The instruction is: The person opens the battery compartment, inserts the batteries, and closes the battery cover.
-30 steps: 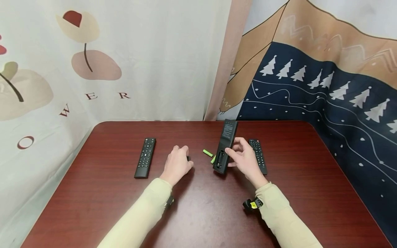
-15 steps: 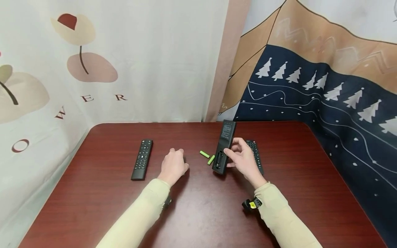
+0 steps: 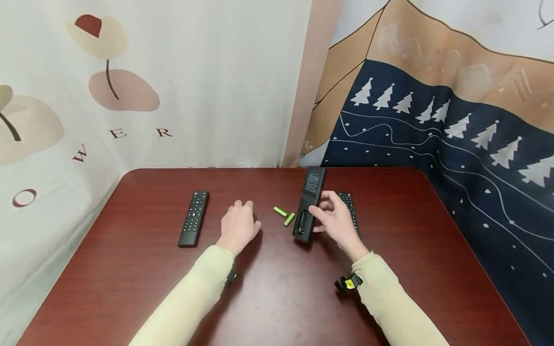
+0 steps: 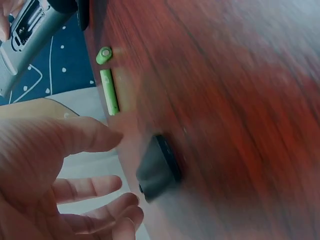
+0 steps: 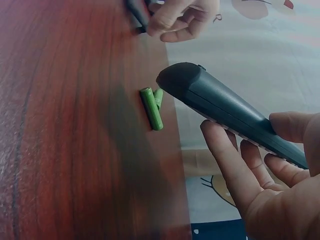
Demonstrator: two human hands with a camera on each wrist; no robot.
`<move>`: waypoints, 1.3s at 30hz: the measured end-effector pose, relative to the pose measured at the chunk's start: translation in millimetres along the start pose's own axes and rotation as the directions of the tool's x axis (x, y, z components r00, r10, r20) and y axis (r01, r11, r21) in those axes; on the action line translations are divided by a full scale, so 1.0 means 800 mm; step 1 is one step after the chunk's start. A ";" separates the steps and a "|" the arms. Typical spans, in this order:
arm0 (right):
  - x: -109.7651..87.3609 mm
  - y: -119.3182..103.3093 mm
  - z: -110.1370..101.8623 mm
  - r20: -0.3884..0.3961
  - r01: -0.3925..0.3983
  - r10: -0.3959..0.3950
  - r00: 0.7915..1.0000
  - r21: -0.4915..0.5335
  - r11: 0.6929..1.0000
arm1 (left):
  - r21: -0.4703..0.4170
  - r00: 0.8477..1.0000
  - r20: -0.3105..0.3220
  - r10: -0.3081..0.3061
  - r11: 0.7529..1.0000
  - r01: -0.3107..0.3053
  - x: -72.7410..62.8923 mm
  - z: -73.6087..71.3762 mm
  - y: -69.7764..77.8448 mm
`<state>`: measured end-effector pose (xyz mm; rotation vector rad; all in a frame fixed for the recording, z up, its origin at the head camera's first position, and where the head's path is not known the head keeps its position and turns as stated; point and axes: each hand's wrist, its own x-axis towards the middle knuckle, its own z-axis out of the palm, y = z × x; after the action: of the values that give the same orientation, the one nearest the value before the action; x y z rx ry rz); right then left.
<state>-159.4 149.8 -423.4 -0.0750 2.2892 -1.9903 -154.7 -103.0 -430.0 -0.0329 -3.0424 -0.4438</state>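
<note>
My right hand (image 3: pixel 335 218) holds a black remote control (image 3: pixel 309 204), its back turned up and its battery bay uncovered. The thumb lies on the back, with the fingers underneath. In the left wrist view, a small black battery cover (image 4: pixel 159 170) rests on the table beside the fingertips of my left hand (image 4: pixel 75 170). Thumb and fingers stand apart there, with nothing visible between them. From the head view my left hand (image 3: pixel 237 225) hides that cover. Two green batteries (image 3: pixel 280 211) lie on the table between both hands, close together.
A black remote (image 3: pixel 193 218) lies buttons up left of my left hand. Another remote (image 3: pixel 348 207) lies behind my right hand, partly covered by it. The reddish-brown table (image 3: pixel 277 298) ends at curtains along its far edge.
The head view has turned slightly right. The remote in my right hand has shifted a little right of the batteries, so the second one shows fully. My left hand has moved slightly left.
</note>
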 end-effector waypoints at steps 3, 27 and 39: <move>0.001 0.000 -0.002 0.002 0.000 0.000 1.000 0.006 1.000 | -0.025 1.000 -0.016 0.024 0.999 -0.024 0.000 0.002 0.005; 0.004 -0.002 -0.009 -0.015 -0.009 0.009 1.000 0.016 1.000 | -0.155 0.983 0.026 0.180 0.973 -0.174 0.021 0.016 0.038; 0.005 0.005 -0.010 -0.026 -0.010 0.010 1.000 0.007 1.000 | -0.162 0.986 0.105 0.132 0.980 -0.114 0.035 0.025 0.055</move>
<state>-164.2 157.5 -426.3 -0.0375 2.2933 -2.0065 -182.9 -55.1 -434.9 -0.2632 -3.0859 -0.6907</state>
